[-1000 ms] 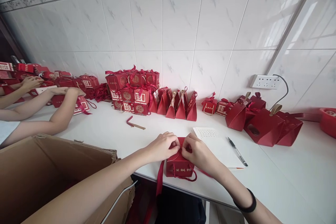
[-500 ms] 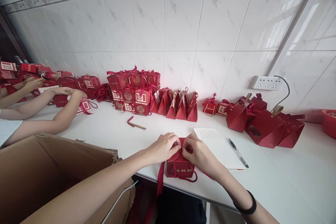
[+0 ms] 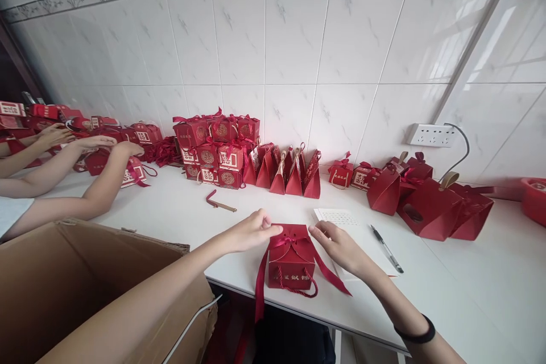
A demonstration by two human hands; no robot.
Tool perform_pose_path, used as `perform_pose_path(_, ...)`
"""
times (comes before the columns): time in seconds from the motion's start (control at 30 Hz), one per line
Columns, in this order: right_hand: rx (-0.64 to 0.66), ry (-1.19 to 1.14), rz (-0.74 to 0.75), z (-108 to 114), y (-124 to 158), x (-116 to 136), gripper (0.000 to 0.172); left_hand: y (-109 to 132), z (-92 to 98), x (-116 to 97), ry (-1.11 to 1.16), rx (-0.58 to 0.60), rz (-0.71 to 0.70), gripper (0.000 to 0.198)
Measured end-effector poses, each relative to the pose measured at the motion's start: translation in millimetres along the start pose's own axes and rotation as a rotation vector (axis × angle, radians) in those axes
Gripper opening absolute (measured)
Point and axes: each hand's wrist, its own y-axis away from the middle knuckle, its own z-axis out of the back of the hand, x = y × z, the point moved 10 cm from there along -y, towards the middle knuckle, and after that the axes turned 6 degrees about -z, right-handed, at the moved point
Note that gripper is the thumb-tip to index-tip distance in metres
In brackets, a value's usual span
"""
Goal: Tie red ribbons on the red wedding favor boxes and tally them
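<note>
A small red gift box (image 3: 292, 280) with a twisted cord handle (image 3: 316, 290) stands at the table's front edge. Dark red ribbon (image 3: 286, 242) runs across its folded lid. One ribbon end hangs down on the left over the table edge; the other slants out to the right. My left hand (image 3: 255, 231) is by the lid's upper left corner, thumb stretched out, with nothing seen in it. Across the lid, my right hand (image 3: 335, 243) is by the right corner, loosely open and holding nothing.
Stacked red boxes (image 3: 209, 156) and triangular boxes (image 3: 294, 176) line the wall. Larger red boxes (image 3: 430, 207), a notepad (image 3: 362, 250) and a pen (image 3: 387, 249) are at right. A cardboard box (image 3: 128, 273) stands at left; beyond it another person's hands (image 3: 128, 149) hold red boxes.
Both my hands have come off the middle of the lid and moved apart to either side. The ribbon across the lid now shows, its right end spread over the table.
</note>
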Motion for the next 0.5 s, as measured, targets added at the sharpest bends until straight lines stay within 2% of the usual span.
perform_pose_path(0.1, 0.219, -0.151, -0.071, -21, 4, -12, 0.048, 10, -21.9, 16, 0.05, 0.317, 0.115, 0.049)
perform_pose_path(0.17, 0.318, -0.294, -0.104, -33, 7, -17, 0.046, 15, -31.8, 22, 0.067, 0.433, 0.129, 0.05)
perform_pose_path(0.23, 0.377, -0.445, -0.116, -40, 9, -18, 0.045, 15, -36.4, 23, 0.102, 0.462, 0.095, 0.05)
perform_pose_path(0.33, 0.397, -0.63, -0.125, -43, 7, -22, 0.044, 14, -41.8, 17, 0.256, 0.496, 0.016, 0.05)
perform_pose_path(0.43, 0.376, -0.668, -0.14, -41, 5, -30, 0.045, 16, -42.7, 15, 0.405, 0.522, 0.028, 0.051)
perform_pose_path(0.5, 0.364, -0.651, -0.141, -38, 5, -34, 0.044, 15, -37.8, 18, 0.412, 0.483, 0.061, 0.052)
